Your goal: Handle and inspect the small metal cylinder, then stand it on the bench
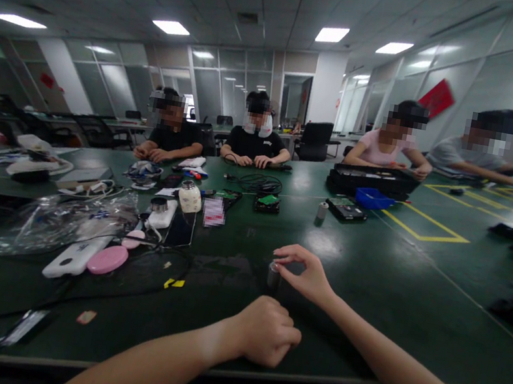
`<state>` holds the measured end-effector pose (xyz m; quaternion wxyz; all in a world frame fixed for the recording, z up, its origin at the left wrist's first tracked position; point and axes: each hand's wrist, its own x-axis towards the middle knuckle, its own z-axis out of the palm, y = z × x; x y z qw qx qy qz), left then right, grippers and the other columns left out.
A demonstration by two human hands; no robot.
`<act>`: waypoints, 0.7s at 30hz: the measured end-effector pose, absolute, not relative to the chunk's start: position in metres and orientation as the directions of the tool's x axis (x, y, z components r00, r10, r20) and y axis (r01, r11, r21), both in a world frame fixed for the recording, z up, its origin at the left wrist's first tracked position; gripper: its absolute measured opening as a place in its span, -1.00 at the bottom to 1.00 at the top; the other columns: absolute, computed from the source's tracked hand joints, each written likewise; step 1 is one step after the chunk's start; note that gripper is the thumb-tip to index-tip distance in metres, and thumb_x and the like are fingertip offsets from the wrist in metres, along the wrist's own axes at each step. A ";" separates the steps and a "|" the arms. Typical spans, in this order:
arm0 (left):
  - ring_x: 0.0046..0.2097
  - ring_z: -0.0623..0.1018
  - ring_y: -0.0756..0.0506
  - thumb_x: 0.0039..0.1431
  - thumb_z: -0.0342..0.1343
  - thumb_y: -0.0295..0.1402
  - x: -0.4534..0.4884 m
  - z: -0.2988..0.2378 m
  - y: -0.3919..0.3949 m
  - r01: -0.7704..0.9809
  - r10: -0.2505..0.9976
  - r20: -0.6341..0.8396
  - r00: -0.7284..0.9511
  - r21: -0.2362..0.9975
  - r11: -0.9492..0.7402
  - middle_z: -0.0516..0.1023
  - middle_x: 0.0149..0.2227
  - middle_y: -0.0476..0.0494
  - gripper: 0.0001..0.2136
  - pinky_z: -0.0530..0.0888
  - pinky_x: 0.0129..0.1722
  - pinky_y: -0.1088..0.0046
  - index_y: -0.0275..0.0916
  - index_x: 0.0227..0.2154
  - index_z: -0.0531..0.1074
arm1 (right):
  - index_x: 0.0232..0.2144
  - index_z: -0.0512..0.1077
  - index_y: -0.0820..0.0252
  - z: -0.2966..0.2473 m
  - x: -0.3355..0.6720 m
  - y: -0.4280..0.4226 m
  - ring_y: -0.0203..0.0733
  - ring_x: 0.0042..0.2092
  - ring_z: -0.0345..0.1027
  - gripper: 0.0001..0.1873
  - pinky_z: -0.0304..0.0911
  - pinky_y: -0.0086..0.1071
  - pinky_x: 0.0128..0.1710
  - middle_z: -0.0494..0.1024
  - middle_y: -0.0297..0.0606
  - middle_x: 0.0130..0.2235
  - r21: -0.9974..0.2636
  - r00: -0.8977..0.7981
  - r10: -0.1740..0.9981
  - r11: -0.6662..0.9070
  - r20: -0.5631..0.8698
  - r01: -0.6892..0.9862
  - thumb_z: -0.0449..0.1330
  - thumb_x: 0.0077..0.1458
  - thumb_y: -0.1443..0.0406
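Observation:
A small grey metal cylinder (274, 277) stands upright on the green table in front of me. My right hand (304, 272) reaches in from the right, its thumb and forefinger pinched at the cylinder's top. Closer to the table's front edge, my left hand (267, 333) rests as a fist, just short of the cylinder and apart from it. Nothing shows between the left fingers, though the palm side is hidden. Farther back stands a similar grey cylinder (321, 211), beside a black device with an exposed circuit board (347, 209).
To the left lie clear plastic bags (77, 220), a pink round lid (108, 260), a white case (76, 258), a phone (180, 228) and black cables. A blue tray (374, 199) and a black box (370, 182) sit at the back right. Several people sit across the table (392, 295).

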<state>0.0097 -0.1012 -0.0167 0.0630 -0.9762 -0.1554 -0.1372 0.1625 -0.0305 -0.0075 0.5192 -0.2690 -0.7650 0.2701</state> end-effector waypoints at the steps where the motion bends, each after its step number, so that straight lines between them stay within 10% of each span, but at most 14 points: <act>1: -0.50 0.47 -0.06 0.04 0.03 -0.47 0.010 -0.017 -0.101 0.320 0.285 0.284 0.915 -0.083 -0.944 0.51 -0.56 -0.02 -0.91 0.31 -0.53 0.40 -0.22 -0.50 0.41 | -0.21 0.51 0.16 -0.007 0.162 -0.030 -0.15 -0.23 0.53 -0.79 0.47 -0.29 -0.18 0.54 -0.18 -0.13 -0.692 -0.311 0.693 0.709 0.651 0.131 0.26 0.03 0.33; 9: -0.48 0.48 -0.06 0.02 0.04 -0.46 0.009 -0.018 -0.101 0.318 0.281 0.288 0.916 -0.090 -0.944 0.52 -0.53 0.00 -0.93 0.29 -0.53 0.37 -0.21 -0.49 0.40 | -0.20 0.49 0.18 -0.015 0.188 0.002 -0.08 -0.23 0.54 -0.75 0.41 -0.15 -0.09 0.59 -0.16 -0.18 -0.708 -0.141 0.757 0.649 0.638 0.281 0.28 0.01 0.26; 21: -0.46 0.50 -0.06 0.03 0.04 -0.47 0.008 -0.016 -0.102 0.329 0.298 0.262 0.918 -0.085 -0.940 0.54 -0.52 -0.03 -0.93 0.30 -0.52 0.40 -0.22 -0.47 0.42 | -0.13 0.50 0.21 -0.043 0.217 0.032 -0.18 -0.31 0.55 -0.57 0.47 -0.30 -0.25 0.59 -0.17 -0.23 -0.809 -0.311 0.856 0.502 0.414 0.306 0.32 -0.14 0.42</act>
